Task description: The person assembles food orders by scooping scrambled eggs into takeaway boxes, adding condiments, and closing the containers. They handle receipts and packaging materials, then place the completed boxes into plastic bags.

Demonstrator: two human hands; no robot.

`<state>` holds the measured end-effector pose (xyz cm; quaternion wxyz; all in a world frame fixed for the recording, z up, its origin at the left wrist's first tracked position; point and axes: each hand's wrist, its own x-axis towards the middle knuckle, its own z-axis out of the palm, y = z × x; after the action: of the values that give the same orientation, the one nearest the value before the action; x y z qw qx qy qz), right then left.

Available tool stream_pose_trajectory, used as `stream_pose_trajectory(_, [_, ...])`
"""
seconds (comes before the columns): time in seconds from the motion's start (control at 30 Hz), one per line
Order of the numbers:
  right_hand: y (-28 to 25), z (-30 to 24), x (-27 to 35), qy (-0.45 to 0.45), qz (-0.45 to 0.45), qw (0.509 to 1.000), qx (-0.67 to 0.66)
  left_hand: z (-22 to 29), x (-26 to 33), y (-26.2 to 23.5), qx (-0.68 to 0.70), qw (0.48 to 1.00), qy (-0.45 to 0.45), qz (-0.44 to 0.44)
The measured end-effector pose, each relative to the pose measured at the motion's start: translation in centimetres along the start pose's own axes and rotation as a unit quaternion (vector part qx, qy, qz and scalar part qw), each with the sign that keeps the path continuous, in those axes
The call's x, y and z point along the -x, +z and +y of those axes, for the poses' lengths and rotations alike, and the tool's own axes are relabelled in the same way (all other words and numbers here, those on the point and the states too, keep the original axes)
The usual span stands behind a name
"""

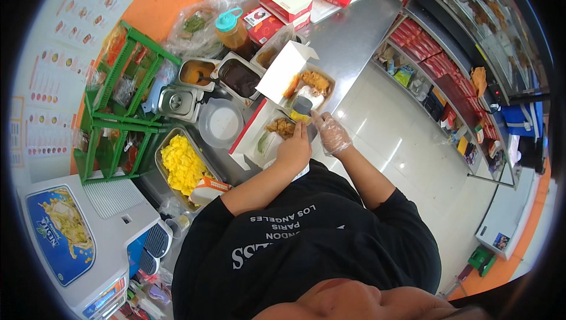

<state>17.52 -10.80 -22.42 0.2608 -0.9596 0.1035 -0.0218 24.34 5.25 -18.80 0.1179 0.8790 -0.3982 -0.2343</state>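
Our left hand [293, 150] sat bare on the edge of the open meal box [265, 137], fingers curled against the box near the fried piece [280, 126] inside; we couldn't tell whether it actually pinched anything. Our right hand [331, 134], in a clear plastic glove, reached toward a small yellow item [300, 117] between the two boxes, just under a grey scoop-like utensil [302, 105]; fingers bent, contact unclear, grip not readable. The meal box lay on the steel counter [348, 37], right in front of us, lid up, with a green leaf [263, 141] beside the fried piece. A second open box [306, 84] with fried chicken and rice stood just beyond it. To the left: a tray of yellow rice [181, 163], a round clear lid [220, 122], sauce tubs [239, 77], a green rack [121, 104].
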Motion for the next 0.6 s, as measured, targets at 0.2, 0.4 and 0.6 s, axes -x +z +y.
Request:
stream_pose_trajectory(0.2, [-1.4, 0.9, -0.5, 0.001, -0.068, 0.998, -0.005, 0.2, 0.2, -0.2, 0.001, 1.000, 0.005, 0.009])
stream_pose_trajectory(0.4, [-0.2, 3.2, -0.3, -0.031, 0.061, 0.992, -0.103, 0.1, 0.2, -0.4, 0.021, 1.000, 0.005, 0.004])
stream_pose_trajectory(0.6, [-5.3, -1.2, -1.5, 0.135, 0.027, 0.836, -0.531, -2.1, 5.4, -6.3, 0.205, 0.967, 0.139, -0.052])
